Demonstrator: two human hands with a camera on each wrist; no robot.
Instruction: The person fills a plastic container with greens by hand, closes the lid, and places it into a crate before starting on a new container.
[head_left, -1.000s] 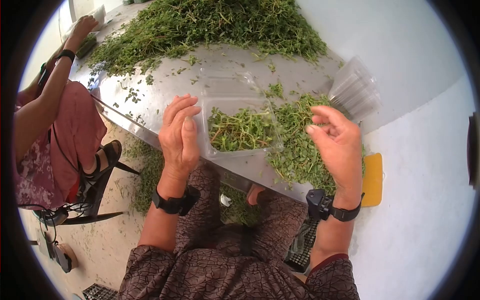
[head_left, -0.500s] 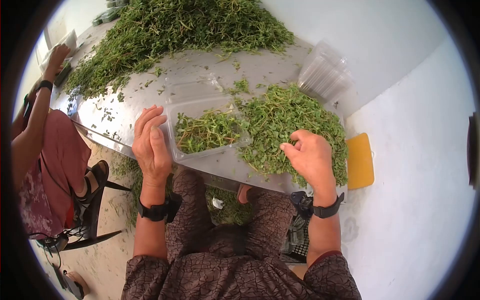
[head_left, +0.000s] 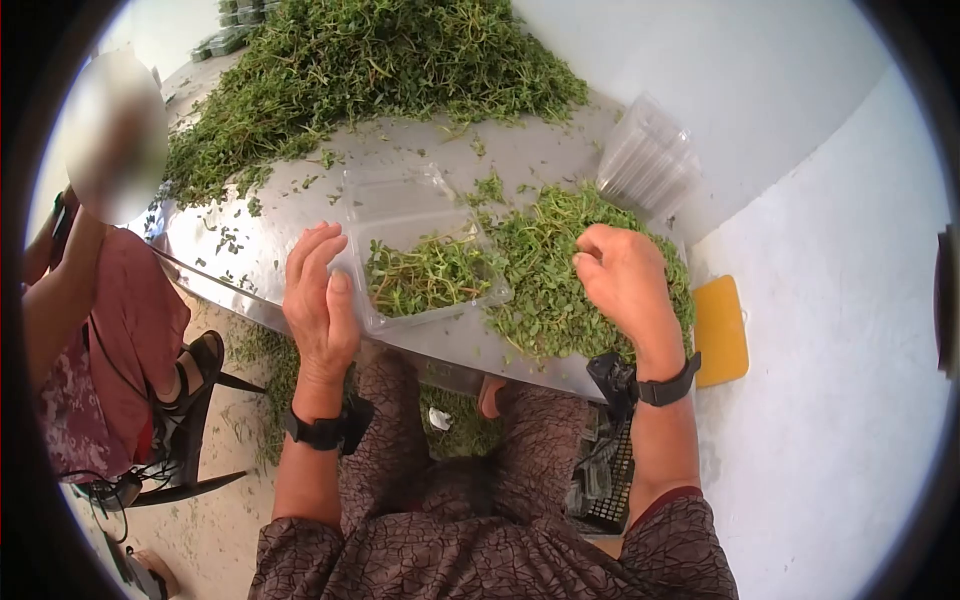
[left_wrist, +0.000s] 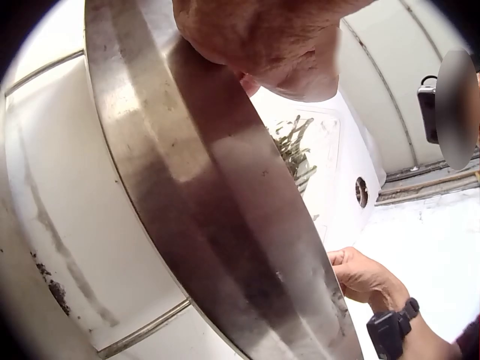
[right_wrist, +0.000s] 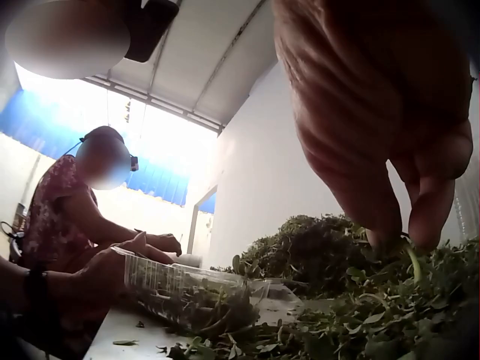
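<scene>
My left hand (head_left: 322, 300) stands on edge at the left side of a clear plastic clamshell box (head_left: 435, 316), its fingers straight and close together. The box's lid (head_left: 395, 195) is folded back, and leafy green sprigs (head_left: 425, 275) lie inside. Over a loose pile of the same greens (head_left: 550, 310), to the right of the box, is my right hand (head_left: 630, 285). In the right wrist view, its thumb and finger pinch a green stem (right_wrist: 415, 264) at the top of the pile. The left wrist view mostly shows the table's metal underside (left_wrist: 210, 165).
A large heap of greens (head_left: 400, 75) covers the back of the metal table (head_left: 390, 140). Stacked clear boxes (head_left: 650, 160) lean by the wall, at back right. A yellow board (head_left: 720, 330) stands beyond the right edge. Another person (head_left: 130, 310) sits at the left.
My right hand has moved from the air beside the box to the pile of greens, its fingertips now together on a stem. The left hand stays beside the box. The head view has shifted.
</scene>
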